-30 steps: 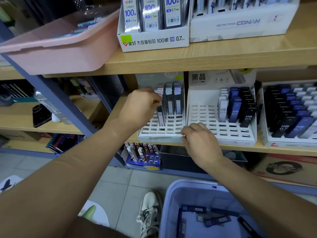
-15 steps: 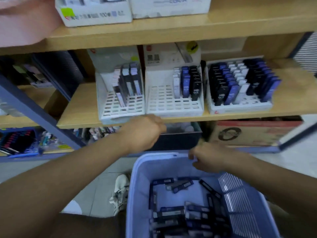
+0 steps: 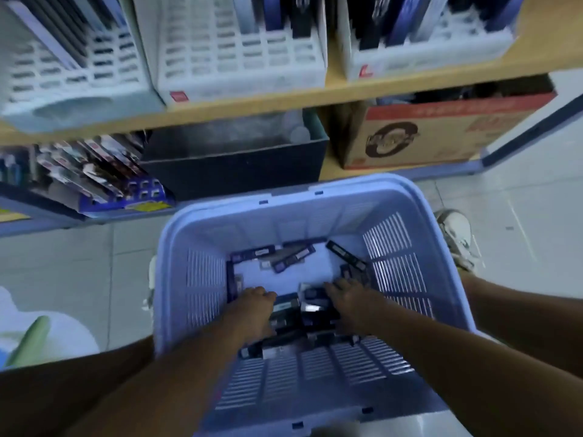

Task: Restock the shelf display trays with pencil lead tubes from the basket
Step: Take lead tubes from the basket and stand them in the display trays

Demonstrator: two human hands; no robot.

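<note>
The head camera looks down into the lilac basket (image 3: pixel 284 201), which stands on the tiled floor (image 3: pixel 520 197) in front of the shelf (image 3: pixel 347 89). Both hands are inside it. The left hand (image 3: pixel 252 307) lies on the heap of pencil lead tubes (image 3: pixel 293 255) at the near end, and the right hand (image 3: pixel 350 302) is just beside it on the same heap. Blur and the backs of the hands hide the fingers, so I cannot tell whether either hand grips a tube. More tubes lie loose at the far end. Above, the white display trays (image 3: pixel 239 61) show bare slots in their front rows. The step looks like gathering a handful. It would go best by picking tubes that lie the same way, squaring them in the palm and keeping one colour together, so they drop cleanly into the slots.
</note>
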